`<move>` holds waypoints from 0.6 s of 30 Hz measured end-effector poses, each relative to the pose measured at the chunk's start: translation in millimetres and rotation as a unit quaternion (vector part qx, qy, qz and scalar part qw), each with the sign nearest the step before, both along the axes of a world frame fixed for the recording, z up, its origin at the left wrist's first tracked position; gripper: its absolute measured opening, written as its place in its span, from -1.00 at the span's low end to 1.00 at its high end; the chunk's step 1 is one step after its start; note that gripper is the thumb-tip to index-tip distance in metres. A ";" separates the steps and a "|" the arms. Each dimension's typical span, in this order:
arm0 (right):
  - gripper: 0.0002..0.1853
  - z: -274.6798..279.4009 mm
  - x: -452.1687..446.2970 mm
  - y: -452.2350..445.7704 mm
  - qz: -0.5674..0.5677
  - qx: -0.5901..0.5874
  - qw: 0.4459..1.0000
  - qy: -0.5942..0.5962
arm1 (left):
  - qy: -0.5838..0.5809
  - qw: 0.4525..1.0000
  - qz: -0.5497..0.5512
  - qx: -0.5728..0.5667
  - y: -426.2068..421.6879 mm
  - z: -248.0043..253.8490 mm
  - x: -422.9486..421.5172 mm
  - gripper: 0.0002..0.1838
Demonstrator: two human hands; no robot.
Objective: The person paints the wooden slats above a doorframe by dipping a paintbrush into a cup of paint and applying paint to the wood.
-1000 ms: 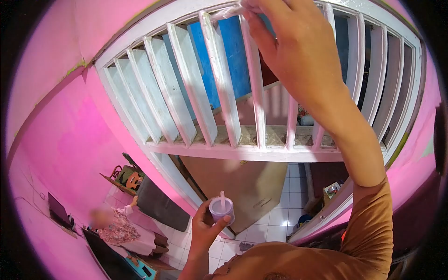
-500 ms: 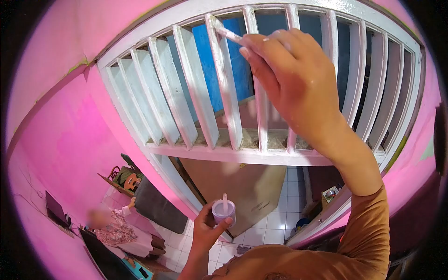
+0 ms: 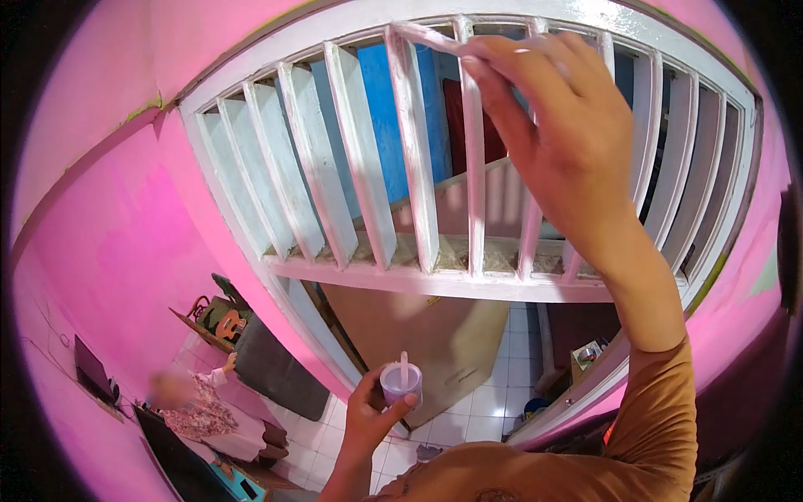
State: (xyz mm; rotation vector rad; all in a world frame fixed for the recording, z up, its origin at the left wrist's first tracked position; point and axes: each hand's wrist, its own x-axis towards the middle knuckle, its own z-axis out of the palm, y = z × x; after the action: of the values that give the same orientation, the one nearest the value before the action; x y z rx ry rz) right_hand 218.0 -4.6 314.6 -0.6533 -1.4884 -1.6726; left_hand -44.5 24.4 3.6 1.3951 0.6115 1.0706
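Note:
My right hand is raised and pinches a slim, paint-smeared brush. The brush's tip meets the top of one white slat in the vent grille above the doorway. Lower down, my left hand is wrapped round a small clear cup of pale paint. A light-coloured stick stands upright in that cup. White paint coats the slats unevenly, and dirt shows along the grille's bottom ledge. My right fingers hide part of the neighbouring slats.
Below the grille hangs a brown door, swung inward over white floor tiles. Another person stands at the lower left beside a dark grey upholstered piece. A wall-mounted screen is at far left. Pink walls surround the frame.
My right hand has shifted slightly up and right. The brush tip has moved to the very top of the same slat. My left hand and its cup have barely moved.

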 end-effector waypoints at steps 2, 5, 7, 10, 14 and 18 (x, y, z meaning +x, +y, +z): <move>-0.76 -3.9 -3.4 -0.2 -0.020 -0.021 1.000 -0.013 | 0.000 1.000 -0.001 -0.004 -2.0 2.7 -0.1 -0.30; -0.75 -9.5 -6.5 -5.9 -0.022 -0.045 0.998 -0.026 | -0.007 1.000 -0.004 -0.004 1.1 -1.2 -1.6 -0.30; -0.75 -2.4 -4.6 -6.8 -0.012 -0.043 0.998 -0.033 | -0.012 1.000 -0.007 -0.002 2.6 -3.1 -0.7 -0.29; -0.74 10.8 0.9 -3.0 -0.030 0.002 0.999 -0.044 | -0.014 1.000 -0.011 -0.017 1.3 -1.3 -0.6 -0.29; -0.74 -6.8 -2.8 -5.6 -0.051 -0.056 0.994 -0.072 | -0.023 0.999 -0.015 -0.024 0.6 -3.0 0.9 -0.30; -0.73 -1.4 0.6 -7.5 -0.044 -0.046 0.996 -0.060 | -0.025 0.999 -0.024 -0.024 4.7 -7.6 0.2 -0.31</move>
State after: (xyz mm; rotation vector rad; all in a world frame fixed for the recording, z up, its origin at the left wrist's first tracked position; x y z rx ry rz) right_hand 218.6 -12.1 313.2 -0.6855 -1.6511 -1.7451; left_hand -44.3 29.1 -4.0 1.3316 0.5613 1.0422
